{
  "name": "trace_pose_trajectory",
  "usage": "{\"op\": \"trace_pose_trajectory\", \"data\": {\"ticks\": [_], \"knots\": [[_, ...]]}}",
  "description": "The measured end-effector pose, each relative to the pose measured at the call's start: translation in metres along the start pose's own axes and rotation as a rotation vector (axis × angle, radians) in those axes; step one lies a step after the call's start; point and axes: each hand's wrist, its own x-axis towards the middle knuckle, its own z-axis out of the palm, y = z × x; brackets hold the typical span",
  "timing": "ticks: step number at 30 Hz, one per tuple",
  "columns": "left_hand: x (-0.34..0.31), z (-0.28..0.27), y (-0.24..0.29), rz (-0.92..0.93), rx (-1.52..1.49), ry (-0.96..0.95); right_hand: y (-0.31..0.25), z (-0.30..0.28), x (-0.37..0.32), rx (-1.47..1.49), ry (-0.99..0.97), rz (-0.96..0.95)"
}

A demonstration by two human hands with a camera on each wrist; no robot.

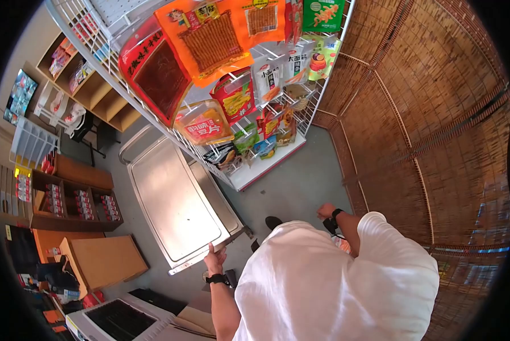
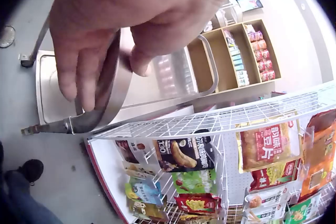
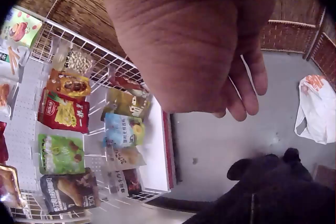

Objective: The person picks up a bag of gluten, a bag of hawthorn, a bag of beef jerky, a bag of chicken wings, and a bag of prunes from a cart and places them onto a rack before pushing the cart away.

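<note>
My left hand (image 1: 215,260) grips the near corner of a stainless steel cart (image 1: 172,199). In the left wrist view, the thumb of the left hand (image 2: 115,24) lies on one side of the metal rim (image 2: 123,74) and the fingers reach over the other. A lower shelf (image 2: 50,90) of the cart shows beyond those fingers. My right hand (image 1: 325,211) hangs by my side with nothing in it. Its fingers (image 3: 244,90) droop loosely above the grey floor in the right wrist view.
Ahead stands a white wire rack (image 1: 269,150) hung with bagged snacks, close beside the cart. A woven bamboo screen (image 1: 425,113) lines the right. Wooden shelves (image 1: 98,94) and a low cabinet (image 1: 107,256) stand left. A white plastic bag (image 3: 316,109) lies on the floor.
</note>
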Motion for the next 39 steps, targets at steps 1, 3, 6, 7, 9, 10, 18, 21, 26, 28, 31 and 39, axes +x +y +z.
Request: {"op": "trace_pose_trajectory", "data": {"ticks": [1,3,6,7,9,10,18,21,26,28,31,39], "knots": [[-0.004,0.002,0.001,-0.006,-0.008,0.005,0.003,0.004,0.008,-0.010,-0.006,0.000],[-0.011,0.005,0.002,0.017,-0.003,0.037,0.007,0.012,0.025,0.022,-0.034,-0.116],[-0.022,0.004,0.000,0.020,0.030,0.029,-0.014,0.010,0.026,-0.018,-0.026,-0.125],[-0.032,0.006,0.007,0.031,0.050,0.031,-0.028,0.007,0.027,-0.037,-0.043,-0.134],[-0.046,0.006,0.009,0.027,0.074,0.037,-0.052,-0.002,0.027,-0.120,-0.064,-0.152],[-0.046,0.003,0.008,0.032,0.075,0.013,-0.051,0.000,0.038,-0.130,-0.071,-0.154],[-0.030,-0.068,-0.052,0.073,-0.051,-0.170,-0.100,-0.001,0.074,0.203,0.021,-0.329],[-0.018,-0.110,-0.076,0.012,-0.104,-0.125,-0.123,-0.008,0.053,0.169,0.022,-0.296],[0.021,-0.202,-0.130,-0.089,-0.107,-0.044,-0.231,-0.012,-0.019,0.089,0.142,-0.405],[-0.017,-0.201,-0.085,-0.066,0.087,-0.039,-0.287,0.000,-0.038,0.127,0.164,-0.535],[-0.041,-0.210,-0.025,0.158,0.564,-0.017,-0.369,0.040,-0.051,0.200,0.137,-0.699],[0.148,-0.384,-0.079,0.083,0.393,-0.173,-0.481,0.150,-0.123,-0.175,-0.245,-0.647]]}}
